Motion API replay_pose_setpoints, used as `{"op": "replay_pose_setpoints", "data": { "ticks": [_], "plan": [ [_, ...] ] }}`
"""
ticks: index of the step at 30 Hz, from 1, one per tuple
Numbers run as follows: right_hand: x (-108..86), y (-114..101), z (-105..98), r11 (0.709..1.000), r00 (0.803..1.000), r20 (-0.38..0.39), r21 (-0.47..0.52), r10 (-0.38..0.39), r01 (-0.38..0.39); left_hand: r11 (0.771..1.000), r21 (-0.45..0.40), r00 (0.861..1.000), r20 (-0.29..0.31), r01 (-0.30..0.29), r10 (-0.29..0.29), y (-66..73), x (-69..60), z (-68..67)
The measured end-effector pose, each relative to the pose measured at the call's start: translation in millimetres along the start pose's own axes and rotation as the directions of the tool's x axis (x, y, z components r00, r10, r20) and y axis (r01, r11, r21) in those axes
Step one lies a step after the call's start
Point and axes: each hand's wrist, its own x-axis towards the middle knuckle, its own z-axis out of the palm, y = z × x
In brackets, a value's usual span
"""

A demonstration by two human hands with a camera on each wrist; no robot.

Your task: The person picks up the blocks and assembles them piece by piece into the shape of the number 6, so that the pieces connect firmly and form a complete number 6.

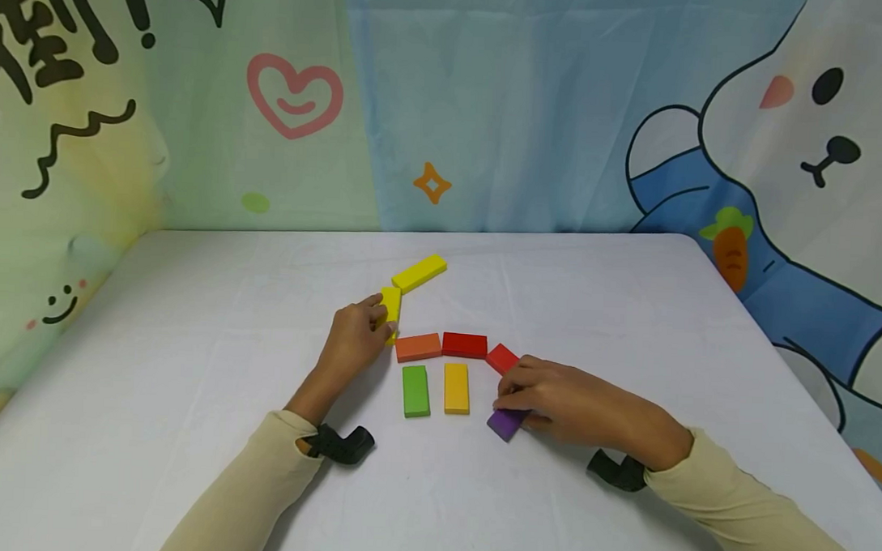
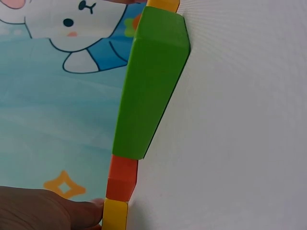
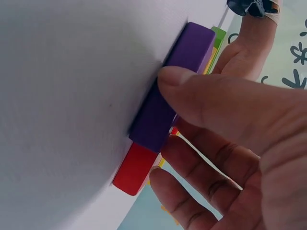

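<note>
Purple block [image 1: 506, 424], pinched by right hand [image 1: 568, 401]; nearer lemon-yellow block [image 1: 394, 303], pinched by left hand [image 1: 355, 336]; rightmost red block [image 1: 501, 358], could be skewed by a right-hand slip.

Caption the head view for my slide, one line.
Left hand touching a yellow block, right hand holding a purple block, at a white table.

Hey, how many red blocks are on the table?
2. One red block lies right of the orange block; the other red block lies farther right, partly covered by the right hand. That hand could hide more.
</note>
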Motion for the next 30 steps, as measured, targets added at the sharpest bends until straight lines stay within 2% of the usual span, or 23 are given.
{"op": "replay_pose_setpoints", "data": {
  "ticks": [7, 12, 19, 22, 25, 28, 30],
  "plan": [
    [-0.4, -0.7, -1.7, 0.999, 0.999, -0.022, 0.022, 0.031, -0.03, 1.0, -0.006, 1.0, 0.004, 0.005, -0.005, 0.6, 2.3, -1.5],
    [-1.8, 1.2, -1.4, 0.996, 0.994, -0.096, 0.071, 0.056, -0.049, 1.0, -0.015, 1.0, 0.0, 0.0, 0.0, -1.1, 3.1, 1.6],
    [8.6, -6.1, -2.4, 0.988, 0.982, -0.17, 0.14, 0.083, -0.06, 1.0, -0.022, 1.0, -0.019, 0.011, -0.012, -1.7, 1.6, 1.2],
    [12.4, -9.3, -1.2, 0.982, 0.972, -0.195, 0.162, 0.13, -0.099, 0.999, -0.036, 0.999, -0.034, 0.014, -0.015, 0.0, -0.4, 0.2],
    [16.3, -11.5, 1.2, 0.97, 0.959, -0.21, 0.19, 0.192, -0.152, 0.999, -0.042, 0.997, -0.077, 0.009, -0.012, 2.5, -3.8, -2.0],
    [20.1, -13.6, 3.6, 0.955, 0.943, -0.218, 0.212, 0.251, -0.206, 0.999, -0.03, 0.992, -0.127, -0.021, 0.017, 6.9, -8.3, -5.7],
    [22.9, -14.6, 5.5, 0.948, 0.937, -0.216, 0.219, 0.276, -0.23, 1.0, -0.014, 0.99, -0.137, -0.027, 0.025, 11.8, -11.6, -9.2]
  ]
}}
